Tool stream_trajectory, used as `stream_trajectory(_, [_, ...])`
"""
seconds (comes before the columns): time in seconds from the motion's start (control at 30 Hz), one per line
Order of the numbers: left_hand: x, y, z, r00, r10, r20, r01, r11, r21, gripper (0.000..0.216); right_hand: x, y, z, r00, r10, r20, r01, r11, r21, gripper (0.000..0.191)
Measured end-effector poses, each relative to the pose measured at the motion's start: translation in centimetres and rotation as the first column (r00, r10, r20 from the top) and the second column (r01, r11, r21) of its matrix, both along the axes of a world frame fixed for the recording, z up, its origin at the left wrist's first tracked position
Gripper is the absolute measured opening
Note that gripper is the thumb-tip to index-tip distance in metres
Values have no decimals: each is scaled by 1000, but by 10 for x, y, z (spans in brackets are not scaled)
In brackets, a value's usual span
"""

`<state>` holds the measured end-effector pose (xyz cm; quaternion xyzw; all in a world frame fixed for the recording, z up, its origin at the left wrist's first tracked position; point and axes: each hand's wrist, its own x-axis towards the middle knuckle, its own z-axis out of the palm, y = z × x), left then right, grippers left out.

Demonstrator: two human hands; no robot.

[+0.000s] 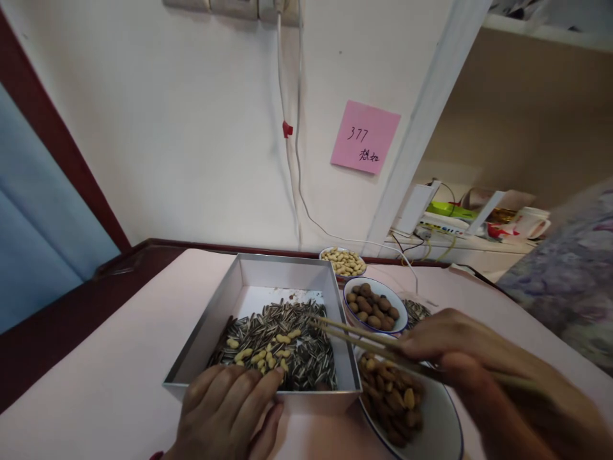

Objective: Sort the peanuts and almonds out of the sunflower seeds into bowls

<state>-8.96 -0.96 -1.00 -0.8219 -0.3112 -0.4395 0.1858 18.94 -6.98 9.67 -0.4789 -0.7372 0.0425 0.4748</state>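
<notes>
My left hand (230,409) rests on the near wall of a shallow, light-coloured box (287,271), its fingers hooked over the rim and the thumb outside. Striped sunflower seeds (311,370) cover much of the box floor. Several peanuts in shells (263,355) lie on the seeds, close to my left fingertips. In my right hand (454,351) is a pair of chopsticks (364,337), which reaches across the box's right wall. The tips are over the seeds at the right side, and I cannot make out anything between them.
Right of the box stand a white bowl (443,421) with almond-like nuts (390,402), a bowl with round brown nuts (371,306), and a smaller bowl of peanuts (343,262). More seeds (416,311) lie behind my right hand. A white cable (330,235) runs down the wall. A person's patterned sleeve (565,275) is at right.
</notes>
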Motion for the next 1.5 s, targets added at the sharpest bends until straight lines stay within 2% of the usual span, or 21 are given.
stream_trajectory(0.13, [1, -1, 1, 1000, 17, -5, -17, 1000, -2, 16, -27, 14, -3, 989, 145, -21, -147, 984, -105, 19])
stream_trajectory(0.4, [2, 0, 1, 1000, 15, 10, -16, 1000, 17, 17, -32, 28, -26, 986, 168, -14, -167, 963, -209, 25])
stream_trajectory(0.6, [2, 0, 0, 1000, 18, 13, -19, 1000, 22, 17, -37, 29, -29, 985, 166, -54, -173, 972, -158, 24])
stream_trajectory(0.77, [0, -2, 2, 1000, 19, -2, -19, 1000, 4, 18, -32, 21, -16, 987, 158, -32, -160, 982, -103, 21])
stream_trajectory(0.87, [-1, -2, 2, 1000, 11, 5, -11, 1000, -3, 18, -23, 11, -4, 997, 64, -37, -65, 998, -21, 19])
stream_trajectory(0.93, [0, -2, 2, 1000, 13, 21, -13, 1000, -2, 17, -15, 6, 1, 996, -50, -76, 51, 999, 15, 21])
stream_trajectory(1.03, [0, -1, 0, 1000, 12, 21, -12, 1000, 7, 17, -3, 11, -1, 949, -234, -212, 254, 965, 71, 22])
stream_trajectory(1.1, [0, -1, -1, 1000, 11, 16, -12, 1000, 18, 17, 6, 23, -8, 924, -296, -243, 336, 931, 143, 20])
stream_trajectory(1.17, [-1, 0, -3, 1000, 19, 2, -19, 1000, 19, 17, 15, 37, -17, 937, -295, -186, 328, 926, 185, 18])
stream_trajectory(1.3, [-4, 0, -3, 998, 42, -43, -41, 999, 24, 18, 24, 53, -28, 951, -278, -137, 298, 942, 155, 20])
stream_trajectory(1.5, [-1, -1, -1, 1000, 25, -6, -25, 999, 23, 17, 13, 33, -20, 951, -263, -162, 288, 944, 160, 18])
